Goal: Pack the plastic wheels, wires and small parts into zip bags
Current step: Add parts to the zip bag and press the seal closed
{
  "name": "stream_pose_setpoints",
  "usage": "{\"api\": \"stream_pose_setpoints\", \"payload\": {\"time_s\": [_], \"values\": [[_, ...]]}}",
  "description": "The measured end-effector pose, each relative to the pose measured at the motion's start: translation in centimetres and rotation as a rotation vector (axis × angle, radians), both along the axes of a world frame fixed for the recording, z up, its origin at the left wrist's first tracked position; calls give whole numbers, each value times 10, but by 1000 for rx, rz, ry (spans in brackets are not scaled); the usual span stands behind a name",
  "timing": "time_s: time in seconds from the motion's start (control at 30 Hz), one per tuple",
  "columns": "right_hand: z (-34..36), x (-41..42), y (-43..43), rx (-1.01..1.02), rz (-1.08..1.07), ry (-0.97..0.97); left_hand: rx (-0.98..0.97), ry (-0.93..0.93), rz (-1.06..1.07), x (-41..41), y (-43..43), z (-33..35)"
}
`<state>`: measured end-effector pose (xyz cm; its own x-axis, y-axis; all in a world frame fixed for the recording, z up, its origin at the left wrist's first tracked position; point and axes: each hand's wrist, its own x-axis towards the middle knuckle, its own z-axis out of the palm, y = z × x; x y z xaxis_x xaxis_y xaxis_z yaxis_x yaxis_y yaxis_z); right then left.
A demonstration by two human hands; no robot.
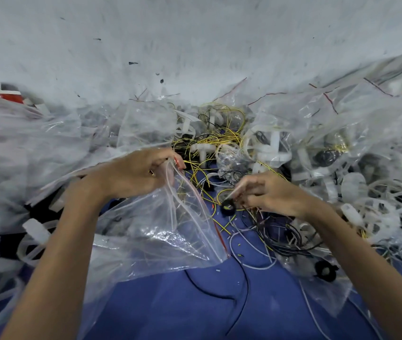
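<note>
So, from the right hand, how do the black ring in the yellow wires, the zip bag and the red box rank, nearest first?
1. Black ring, at the right hand's fingertips.
2. Zip bag, left of it, in the left hand.
3. Red box, far back left.

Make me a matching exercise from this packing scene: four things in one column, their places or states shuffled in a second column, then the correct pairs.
Column one
1. left hand
2. right hand
3. white wheels
4. blue cloth

Column two
A. piled at the right side
B. pinches a small black ring
C. grips the mouth of the clear zip bag
D. lies between the forearms

Pairs: 1-C, 2-B, 3-A, 4-D
</note>
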<state>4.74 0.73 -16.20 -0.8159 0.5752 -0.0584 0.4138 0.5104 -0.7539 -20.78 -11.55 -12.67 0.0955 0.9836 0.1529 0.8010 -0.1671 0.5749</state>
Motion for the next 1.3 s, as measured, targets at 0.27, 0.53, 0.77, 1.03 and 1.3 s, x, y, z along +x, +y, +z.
{"api": "stream_pose_setpoints", "payload": {"time_s": [0.27,0.53,0.77,1.03,1.3], "values": [[28,53,1,434,46,-663,-66,49,-18,-4,5,-3],[4,61,5,577,138,-669,-67,58,0,0,3,-1],[29,23,1,282,34,151,-77,24,27,-1,3,-4],[61,-1,7,171,-73,69,55,-163,-16,14,-4,9],[91,1,9,682,-531,-285,0,256,-48,32,-1,5]]}}
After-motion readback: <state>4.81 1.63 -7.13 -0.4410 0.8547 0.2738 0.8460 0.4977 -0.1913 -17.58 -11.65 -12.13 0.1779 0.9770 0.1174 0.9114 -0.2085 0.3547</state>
